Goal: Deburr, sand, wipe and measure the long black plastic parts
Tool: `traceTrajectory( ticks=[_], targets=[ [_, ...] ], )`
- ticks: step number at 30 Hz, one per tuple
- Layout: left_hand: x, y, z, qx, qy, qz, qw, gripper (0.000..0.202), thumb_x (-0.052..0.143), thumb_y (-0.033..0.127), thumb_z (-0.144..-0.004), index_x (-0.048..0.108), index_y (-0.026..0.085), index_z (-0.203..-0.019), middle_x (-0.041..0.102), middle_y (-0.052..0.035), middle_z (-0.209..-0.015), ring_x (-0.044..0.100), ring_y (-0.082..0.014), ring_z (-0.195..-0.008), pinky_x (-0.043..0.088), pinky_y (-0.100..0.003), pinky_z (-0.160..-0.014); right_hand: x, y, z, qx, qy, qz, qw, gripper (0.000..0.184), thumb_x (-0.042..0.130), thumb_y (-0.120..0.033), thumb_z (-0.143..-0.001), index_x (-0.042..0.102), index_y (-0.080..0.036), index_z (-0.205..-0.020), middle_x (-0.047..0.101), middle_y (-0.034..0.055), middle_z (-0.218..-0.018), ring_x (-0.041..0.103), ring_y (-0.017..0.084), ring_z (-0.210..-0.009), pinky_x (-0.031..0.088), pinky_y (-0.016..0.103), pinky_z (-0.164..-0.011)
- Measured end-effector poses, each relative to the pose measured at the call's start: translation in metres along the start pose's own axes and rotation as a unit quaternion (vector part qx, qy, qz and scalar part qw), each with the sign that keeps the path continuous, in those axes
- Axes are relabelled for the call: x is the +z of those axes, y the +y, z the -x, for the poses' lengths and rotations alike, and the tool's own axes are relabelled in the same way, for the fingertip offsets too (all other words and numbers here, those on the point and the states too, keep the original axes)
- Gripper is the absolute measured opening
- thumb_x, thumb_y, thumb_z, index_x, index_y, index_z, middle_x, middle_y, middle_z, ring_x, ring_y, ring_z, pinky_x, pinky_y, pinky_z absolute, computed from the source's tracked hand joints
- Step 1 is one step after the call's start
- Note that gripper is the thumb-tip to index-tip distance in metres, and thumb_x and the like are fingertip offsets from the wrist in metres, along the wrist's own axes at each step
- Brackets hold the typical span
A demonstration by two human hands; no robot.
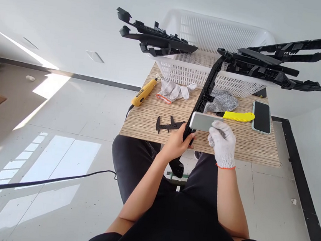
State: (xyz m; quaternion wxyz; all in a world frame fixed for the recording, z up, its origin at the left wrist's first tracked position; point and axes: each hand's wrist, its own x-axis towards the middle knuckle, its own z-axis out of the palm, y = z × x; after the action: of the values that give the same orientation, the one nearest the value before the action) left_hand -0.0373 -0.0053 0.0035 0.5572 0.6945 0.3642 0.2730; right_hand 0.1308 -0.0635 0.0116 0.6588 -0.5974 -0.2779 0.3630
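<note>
My bare left hand is wrapped round the lower part of a long black plastic trim piece. The piece slants up from between my knees, and its top end reaches the basket. In a white knit glove with an orange cuff, my right hand pinches a flat grey-white bar with rounded corners. The bar lies across the trim piece just above my left hand; whether they touch I cannot tell. A black caliper lies left of my left hand. Behind the bar is a yellow-handled knife.
A white plastic basket stands at the table's back, with several black trim pieces jutting past both sides. On the wooden table lie a yellow corded rotary tool, a white glove, a grey glove and a phone.
</note>
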Motion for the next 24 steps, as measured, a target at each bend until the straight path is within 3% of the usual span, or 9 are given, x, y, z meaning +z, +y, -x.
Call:
traceTrajectory(
  ticks=[2,6,9,12,16,20,23,24],
  targets=[
    [-0.0001,0.0000,-0.0002,-0.002,0.003,0.003,1.000,0.025,0.050,0.044,-0.100,0.051,0.021,-0.111,0.072,-0.0029,-0.093,0.070,-0.0144,-0.062,0.060,-0.027,-0.063,-0.0001,-0.0002,-0.0004,-0.017,0.037,-0.025,0.999,0.021,0.074,-0.031,-0.079,0.067,-0.025,-0.098,0.059,-0.0070,-0.070,0.047,0.005,-0.046,0.037,0.018,-0.039],
    [-0.0002,0.0004,-0.0002,0.000,0.001,-0.006,1.000,0.025,0.051,0.043,-0.100,0.051,0.021,-0.111,0.072,-0.0035,-0.094,0.070,-0.0143,-0.061,0.060,-0.027,-0.064,-0.0009,-0.0009,-0.0006,0.022,-0.011,0.002,1.000,0.024,0.077,-0.029,-0.076,0.067,-0.024,-0.097,0.056,-0.0073,-0.065,0.050,0.007,-0.048,0.039,0.019,-0.040],
    [0.0000,0.0005,0.0001,-0.006,0.003,0.000,1.000,0.028,0.051,0.044,-0.100,0.051,0.020,-0.115,0.073,-0.0038,-0.093,0.071,-0.0148,-0.062,0.061,-0.027,-0.064,-0.0009,-0.0018,-0.0003,-0.003,0.044,-0.028,0.999,0.023,0.074,-0.032,-0.080,0.066,-0.025,-0.101,0.055,-0.0079,-0.065,0.048,0.006,-0.045,0.035,0.018,-0.038],
    [0.0002,0.0000,0.0002,-0.004,0.003,-0.006,1.000,0.029,0.051,0.045,-0.100,0.052,0.020,-0.114,0.073,-0.0041,-0.094,0.070,-0.0147,-0.061,0.060,-0.027,-0.064,-0.0006,-0.0022,-0.0003,0.027,-0.012,-0.002,1.000,0.025,0.078,-0.029,-0.075,0.066,-0.024,-0.097,0.055,-0.0075,-0.064,0.051,0.007,-0.047,0.037,0.019,-0.038],
    [0.0000,-0.0001,0.0000,-0.007,0.003,-0.003,1.000,0.031,0.051,0.046,-0.099,0.052,0.020,-0.117,0.073,-0.0041,-0.094,0.071,-0.0153,-0.062,0.061,-0.028,-0.064,0.0001,-0.0024,-0.0006,-0.007,0.047,-0.039,0.998,0.022,0.073,-0.031,-0.080,0.065,-0.025,-0.099,0.058,-0.0077,-0.068,0.047,0.005,-0.044,0.035,0.018,-0.037],
    [-0.0003,0.0007,0.0000,-0.004,0.001,-0.015,1.000,0.030,0.050,0.045,-0.100,0.052,0.020,-0.117,0.073,-0.0046,-0.095,0.071,-0.0151,-0.062,0.060,-0.027,-0.062,0.0010,-0.0028,0.0001,0.014,-0.017,0.006,1.000,0.023,0.078,-0.029,-0.075,0.066,-0.024,-0.095,0.062,-0.0053,-0.074,0.052,0.006,-0.049,0.042,0.020,-0.041],
    [-0.0003,0.0010,0.0003,-0.008,0.003,-0.006,1.000,0.032,0.051,0.046,-0.099,0.051,0.021,-0.118,0.073,-0.0042,-0.094,0.071,-0.0154,-0.062,0.060,-0.027,-0.063,0.0013,-0.0025,-0.0003,-0.019,0.045,-0.031,0.998,0.021,0.073,-0.032,-0.079,0.065,-0.025,-0.098,0.060,-0.0062,-0.075,0.047,0.005,-0.046,0.037,0.019,-0.038],
    [-0.0002,0.0009,0.0004,-0.007,0.002,-0.006,1.000,0.031,0.051,0.046,-0.099,0.051,0.021,-0.117,0.073,-0.0042,-0.094,0.071,-0.0154,-0.062,0.060,-0.027,-0.063,0.0012,-0.0022,-0.0004,-0.020,0.035,-0.035,0.999,0.021,0.073,-0.032,-0.079,0.066,-0.025,-0.097,0.060,-0.0062,-0.075,0.046,0.004,-0.046,0.037,0.019,-0.038]
  ],
)
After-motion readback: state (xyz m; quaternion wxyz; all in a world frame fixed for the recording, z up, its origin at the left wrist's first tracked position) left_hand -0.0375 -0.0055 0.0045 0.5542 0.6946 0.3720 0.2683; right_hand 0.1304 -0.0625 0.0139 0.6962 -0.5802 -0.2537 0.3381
